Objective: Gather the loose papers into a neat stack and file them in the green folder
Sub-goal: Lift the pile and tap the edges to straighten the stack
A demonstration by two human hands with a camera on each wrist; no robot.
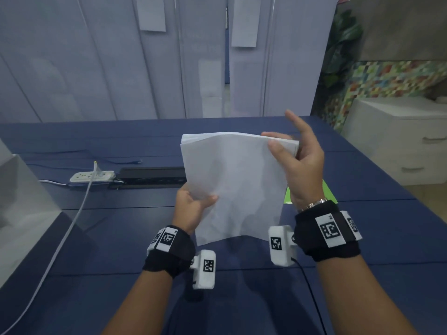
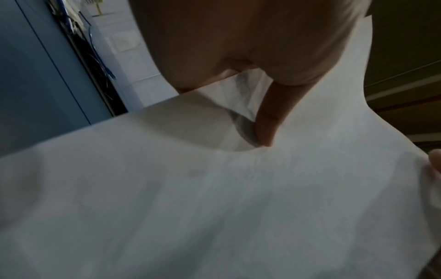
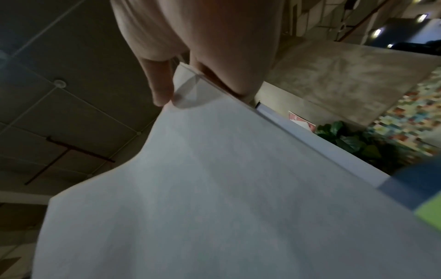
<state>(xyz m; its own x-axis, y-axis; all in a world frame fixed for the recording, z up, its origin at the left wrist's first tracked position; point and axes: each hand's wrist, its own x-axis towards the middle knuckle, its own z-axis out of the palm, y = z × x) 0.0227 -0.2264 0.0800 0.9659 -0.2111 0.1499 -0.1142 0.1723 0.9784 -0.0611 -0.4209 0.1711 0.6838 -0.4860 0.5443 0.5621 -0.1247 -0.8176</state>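
Note:
A stack of white papers (image 1: 232, 184) is held upright above the blue table (image 1: 96, 238), its lower edge just over the surface. My left hand (image 1: 193, 206) grips the stack's left side near the bottom, thumb on the front sheet (image 2: 267, 130). My right hand (image 1: 295, 160) pinches the top right corner with thumb in front; its other fingers stick up behind. The papers (image 3: 214, 188) fill the right wrist view, thumb (image 3: 162, 88) on the corner. The green folder (image 1: 326, 192) lies flat on the table behind my right wrist, mostly hidden by paper and hand.
A white power strip (image 1: 92, 176) with a white cable and a black cable tray (image 1: 150, 175) lie at the table's middle left. A translucent box (image 1: 21, 209) stands at the left edge. White drawers (image 1: 411, 146) stand off to the right, frosted panels behind.

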